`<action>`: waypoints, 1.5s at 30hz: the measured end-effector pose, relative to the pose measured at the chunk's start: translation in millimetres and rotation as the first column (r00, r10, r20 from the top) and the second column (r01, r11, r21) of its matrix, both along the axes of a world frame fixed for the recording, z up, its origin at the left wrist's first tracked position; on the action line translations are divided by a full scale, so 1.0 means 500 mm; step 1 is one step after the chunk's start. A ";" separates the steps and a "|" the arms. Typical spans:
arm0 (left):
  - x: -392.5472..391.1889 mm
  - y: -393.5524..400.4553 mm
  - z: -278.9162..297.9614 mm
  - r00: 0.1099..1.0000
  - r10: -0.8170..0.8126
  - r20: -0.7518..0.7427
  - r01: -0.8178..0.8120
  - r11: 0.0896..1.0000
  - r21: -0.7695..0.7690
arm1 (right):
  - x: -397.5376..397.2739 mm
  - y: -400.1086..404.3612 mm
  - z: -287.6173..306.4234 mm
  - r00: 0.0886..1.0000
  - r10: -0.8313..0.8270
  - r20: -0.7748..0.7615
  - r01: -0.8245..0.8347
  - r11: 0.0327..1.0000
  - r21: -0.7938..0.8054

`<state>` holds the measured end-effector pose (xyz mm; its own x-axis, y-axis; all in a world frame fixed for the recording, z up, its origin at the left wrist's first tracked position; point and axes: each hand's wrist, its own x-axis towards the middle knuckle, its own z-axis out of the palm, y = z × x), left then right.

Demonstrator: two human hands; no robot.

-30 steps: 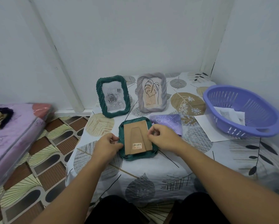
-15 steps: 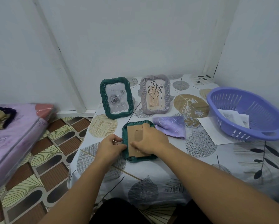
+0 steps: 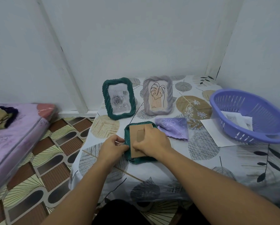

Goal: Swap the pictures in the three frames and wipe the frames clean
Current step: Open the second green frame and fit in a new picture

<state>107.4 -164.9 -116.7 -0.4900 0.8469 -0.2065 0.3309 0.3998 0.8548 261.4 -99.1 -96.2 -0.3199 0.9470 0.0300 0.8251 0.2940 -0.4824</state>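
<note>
**Head view: both hands on the face-down frame**

Head camera looks down on a leaf-print table [image 3: 152, 181]. Both forearms reach in from 6 o'clock and meet near the table's middle, over a green frame [image 3: 128, 135] lying face down with its brown backing board [image 3: 134, 132] up.

Left hand [image 3: 112, 147] sits at the frame's 9 o'clock edge, knuckles up, wrist straight. Its fingers are curled, and thumb and fingertips pinch together at the rim; exactly what they nip there is too small to tell.

Right hand [image 3: 152, 142] lies across the board from 3 o'clock, palm down, covering the board's lower right part. Its fingers are bent, tips pressing toward the board's left edge close to the left hand. Whether they clamp the board or only press on it cannot be told.

At 12 o'clock from the hands two frames stand upright near the wall: a second green one, the rose frame [image 3: 119, 99], and to its right a grey frame [image 3: 158, 95] with a leaf drawing. A purple cloth [image 3: 173, 129] lies just beside the flat frame at 2 o'clock, close to the right hand's knuckles. At 3 o'clock a purple basket [image 3: 249, 125] holds papers [image 3: 236, 119] and rests partly on a white sheet [image 3: 212, 132].

A pink mattress [image 3: 14, 135] lies at 9 o'clock on a patterned floor [image 3: 38, 176].
</note>
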 end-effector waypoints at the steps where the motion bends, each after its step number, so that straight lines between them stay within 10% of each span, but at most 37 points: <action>1: 0.002 -0.001 0.003 1.000 0.003 0.002 -0.003 1.000 -0.001 | 0.000 0.000 -0.001 1.000 0.002 -0.015 -0.002 1.000 0.005; 16: 0.042 0.018 0.037 0.998 0.022 -0.055 -0.022 1.000 0.012 | 0.016 -0.003 0.000 0.985 -0.016 -0.169 0.012 1.000 -0.025; 28: 0.060 0.043 0.085 0.939 0.089 0.332 -0.102 0.995 0.020 | 0.044 -0.002 0.005 0.990 0.024 -0.139 -0.017 0.999 0.052; 36: 0.060 0.041 0.086 0.932 0.111 0.344 -0.119 0.993 0.003 | 0.047 0.024 -0.018 0.809 -0.138 -0.571 -0.035 0.959 -0.281; 45: 0.049 0.053 0.052 0.977 0.132 0.168 -0.127 0.991 -0.044 | 0.051 0.037 -0.012 0.919 -0.131 -0.372 0.022 0.959 -0.283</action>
